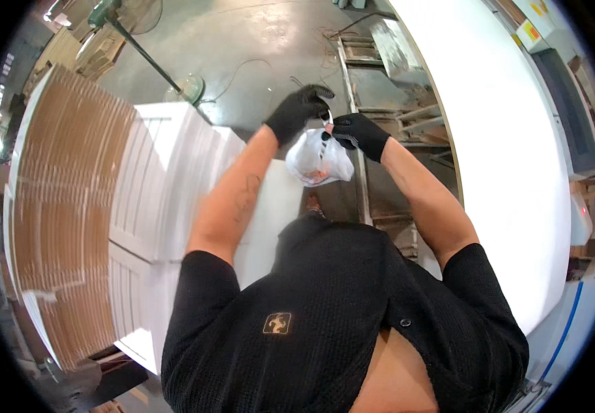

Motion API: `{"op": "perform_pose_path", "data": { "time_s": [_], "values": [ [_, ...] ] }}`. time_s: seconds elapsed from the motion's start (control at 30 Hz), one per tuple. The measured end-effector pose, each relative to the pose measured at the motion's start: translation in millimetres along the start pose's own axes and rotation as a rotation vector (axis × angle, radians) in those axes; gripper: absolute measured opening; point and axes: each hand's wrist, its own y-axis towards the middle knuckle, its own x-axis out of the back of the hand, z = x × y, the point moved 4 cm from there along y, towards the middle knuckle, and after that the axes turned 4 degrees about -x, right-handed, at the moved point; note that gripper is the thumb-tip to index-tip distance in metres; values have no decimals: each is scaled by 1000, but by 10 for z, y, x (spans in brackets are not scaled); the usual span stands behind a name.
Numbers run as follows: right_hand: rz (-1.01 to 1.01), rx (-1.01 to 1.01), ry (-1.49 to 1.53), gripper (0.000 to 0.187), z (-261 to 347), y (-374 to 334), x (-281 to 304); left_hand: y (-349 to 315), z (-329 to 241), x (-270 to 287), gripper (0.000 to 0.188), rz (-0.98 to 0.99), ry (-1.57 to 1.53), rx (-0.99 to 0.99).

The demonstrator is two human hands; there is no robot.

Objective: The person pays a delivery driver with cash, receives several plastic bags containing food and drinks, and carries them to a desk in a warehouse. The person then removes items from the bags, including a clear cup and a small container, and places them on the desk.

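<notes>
A white plastic bag (319, 160) hangs in front of me, with something orange and dark showing faintly through its side. My left hand (300, 113), in a black glove, is closed at the bag's gathered top with its fingers curled. From the other side my right hand (360, 135), gloved in black too, pinches the same top part. The two hands are close together, and a thin white strip of the bag shows between the fingers. What lies inside the bag I cannot make out.
Tall stacks of white panels (166, 155) and brown-edged boards (63, 213) stand on the left. A green pedestal fan (188, 89) is beyond them. On the right runs a long white surface (504, 158), beside a low metal frame (356, 138) on the floor.
</notes>
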Motion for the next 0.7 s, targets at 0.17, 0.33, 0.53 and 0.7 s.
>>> {"op": "perform_pose_path", "data": {
  "time_s": [0.17, 0.33, 0.53, 0.7],
  "values": [
    [-16, 158, -515, 28, 580, 1133, 780, 657, 137, 541, 43, -123, -15, 49],
    [10, 54, -502, 21, 1274, 2300, 1490, 1657, -160, 1178, 48, -378, 715, -79],
    [262, 74, -834, 17, 1712, 4045, 2580, 3205, -104, 2010, 55, -668, 950, -317],
    [366, -165, -568, 18, 2421, 5234, 3228, 4390, -178, 2928, 48, -685, 1166, -424]
  ]
}}
